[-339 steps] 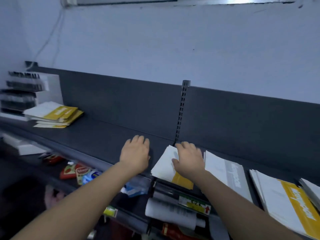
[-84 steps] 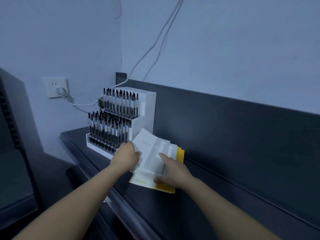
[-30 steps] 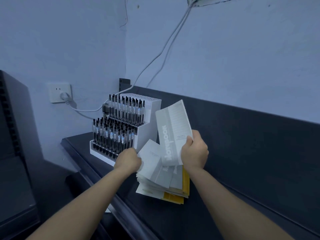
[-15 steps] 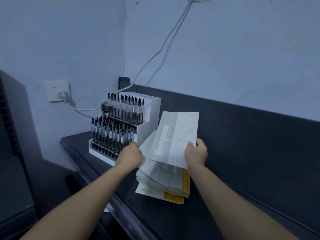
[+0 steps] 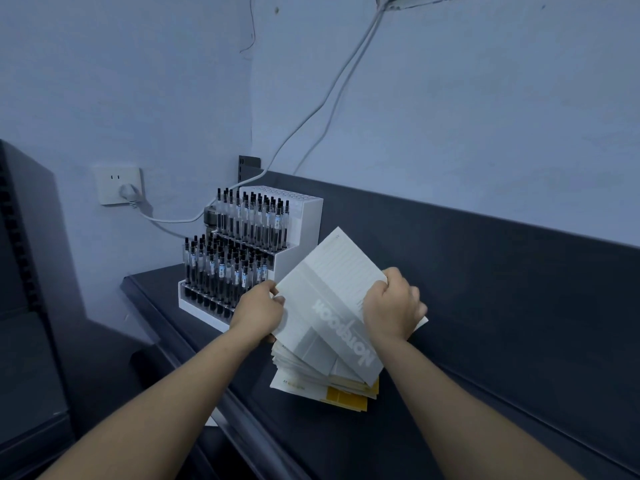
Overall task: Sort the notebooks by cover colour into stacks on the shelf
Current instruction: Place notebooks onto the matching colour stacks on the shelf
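STEP: I judge mid-sort | grey notebook held tilted over mixed stack on shelf | left hand and right hand: fingers curled on its edges | NEXT: needs a matching-colour pile.

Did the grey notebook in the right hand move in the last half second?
Yes: against the pen stand, the grey notebook turned counter-clockwise and sank toward the stack.

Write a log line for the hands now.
left hand: pinches grey notebook edge | right hand: grips same notebook | stack: on shelf, beside pen rack
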Motion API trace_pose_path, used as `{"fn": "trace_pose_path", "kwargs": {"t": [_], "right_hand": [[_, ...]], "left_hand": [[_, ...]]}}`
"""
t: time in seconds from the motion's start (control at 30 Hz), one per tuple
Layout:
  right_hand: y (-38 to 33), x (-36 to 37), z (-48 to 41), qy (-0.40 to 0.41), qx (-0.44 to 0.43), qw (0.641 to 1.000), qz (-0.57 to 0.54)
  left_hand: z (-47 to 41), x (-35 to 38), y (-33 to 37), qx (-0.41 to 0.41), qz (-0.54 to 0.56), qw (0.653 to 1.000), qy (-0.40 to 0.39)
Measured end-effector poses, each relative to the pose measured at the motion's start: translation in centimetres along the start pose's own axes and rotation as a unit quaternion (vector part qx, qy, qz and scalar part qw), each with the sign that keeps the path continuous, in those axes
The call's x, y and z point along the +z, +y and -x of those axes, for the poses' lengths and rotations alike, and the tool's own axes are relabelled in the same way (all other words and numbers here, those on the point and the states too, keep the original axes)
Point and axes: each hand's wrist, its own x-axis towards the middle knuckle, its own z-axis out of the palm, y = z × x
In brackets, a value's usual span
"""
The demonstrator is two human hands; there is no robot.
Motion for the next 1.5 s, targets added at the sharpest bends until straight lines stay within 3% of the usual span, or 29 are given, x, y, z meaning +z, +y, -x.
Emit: {"fn": "trace_pose_path", "kwargs": {"t": [0.17,0.43,0.73,0.83,0.9,1.07,1.17,1.3,1.4,1.5], "right_hand": [[0.5,0.4,-0.2,0.022,-0.014,0.999,0.027],[0.8,1.1,0.2,0.093,-0.159,0.981,0.068],[0.3,2.1,1.2,0.032,-0.299,0.948,0.101],[-0.8,1.7,2.0,-0.148,-0.242,0.951,0.124],[-1.0,2.2,2.7,-0.286,-0.185,0.927,0.154],[-0.1,3.4,3.8,-0.417,-0.132,0.889,0.134],[0.4,2.8,3.5,-0.456,-0.094,0.882,0.075],[1.3,2.0,3.1,-0.439,-0.056,0.896,0.034],[2.4,1.3,2.7,-0.378,-0.036,0.920,0.099],[3.0,0.6,2.6,-0.371,-0.017,0.917,0.144]], "left_hand": [[0.0,0.0,0.0,-0.002,0.041,0.999,-0.006],[0.1,-0.3,-0.1,-0.010,0.053,0.998,-0.016],[1.0,-0.8,0.7,-0.004,0.104,0.992,-0.073],[1.3,-1.0,0.8,-0.029,0.130,0.985,-0.108],[1.6,-1.0,1.0,-0.036,0.135,0.983,-0.122],[2.3,-1.4,1.5,-0.054,0.151,0.975,-0.157],[2.0,-1.2,1.2,-0.022,0.036,0.983,-0.180],[1.4,-0.3,1.0,-0.035,-0.023,0.993,-0.111],[1.4,0.3,0.9,-0.042,-0.048,0.996,-0.068],[1.3,0.7,0.9,-0.055,-0.049,0.996,-0.055]]}}
